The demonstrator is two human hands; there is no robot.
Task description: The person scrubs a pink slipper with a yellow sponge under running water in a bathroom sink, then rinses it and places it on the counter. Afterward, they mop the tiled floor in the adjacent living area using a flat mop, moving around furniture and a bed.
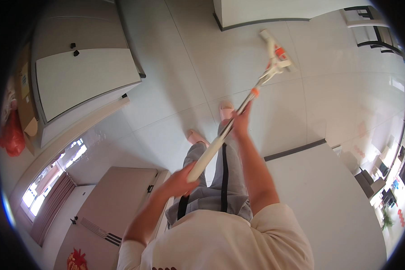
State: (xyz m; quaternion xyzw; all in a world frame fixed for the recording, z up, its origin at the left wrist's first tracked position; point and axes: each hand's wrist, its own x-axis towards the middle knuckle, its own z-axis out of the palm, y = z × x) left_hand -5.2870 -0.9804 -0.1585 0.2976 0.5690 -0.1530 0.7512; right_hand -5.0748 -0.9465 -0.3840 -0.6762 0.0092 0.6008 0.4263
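Note:
A long-handled sponge mop [209, 152] with a white grip, a metal pole and a white and orange head slants from my waist up to the right. My left hand [180, 180] is closed around the white grip near its end. Further along, my right hand [241, 119] holds the metal pole below an orange collar. The mop head [276, 55] is slightly blurred, over the grey tiled floor [249, 67]; whether it touches the tiles I cannot tell.
Low white wall ends with dark skirting stand ahead [263, 11] and at right [324, 195]. A white-topped cabinet [87, 81] is at upper left, beside a cardboard box [25, 94] and a red plastic bag [12, 133]. A door [111, 209] is lower left; black-framed furniture [379, 44] is upper right.

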